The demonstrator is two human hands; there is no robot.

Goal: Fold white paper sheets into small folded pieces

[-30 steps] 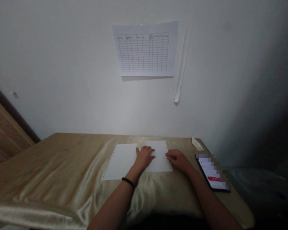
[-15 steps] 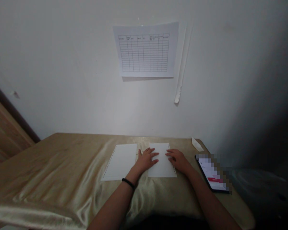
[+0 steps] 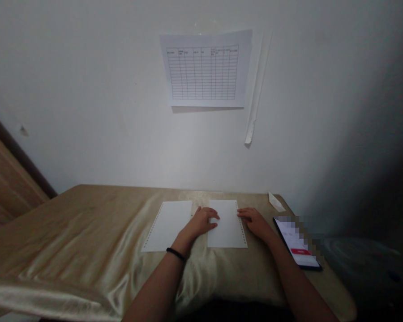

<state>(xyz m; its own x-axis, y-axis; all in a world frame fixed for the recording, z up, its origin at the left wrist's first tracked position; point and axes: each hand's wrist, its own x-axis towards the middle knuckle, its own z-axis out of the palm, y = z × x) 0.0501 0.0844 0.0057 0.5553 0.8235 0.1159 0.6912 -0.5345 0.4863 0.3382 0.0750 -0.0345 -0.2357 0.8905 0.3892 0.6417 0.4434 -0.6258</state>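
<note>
A white sheet of loose-leaf paper [image 3: 225,235] lies flat in front of me, its punched holes along the right edge. My left hand [image 3: 203,220] rests at its left edge, fingers slightly curled and apart, holding nothing. At the right edge, over the holes, the fingertips of my right hand [image 3: 253,220] touch the sheet; that hand is open too. A second loose-leaf sheet [image 3: 168,226] lies to the left, with holes on its left edge, partly behind my left wrist, which wears a black band [image 3: 176,254].
A shiny gold cloth [image 3: 97,232] covers the table. A phone [image 3: 298,243] with a lit screen lies at the right, near a white paper scrap [image 3: 276,202]. A printed table sheet [image 3: 203,71] and a paper strip [image 3: 255,98] hang on the wall behind.
My hands have drawn apart: the left slid a little leftward and the right moved rightward to the sheet's edge. Both paper sheets stayed in place.
</note>
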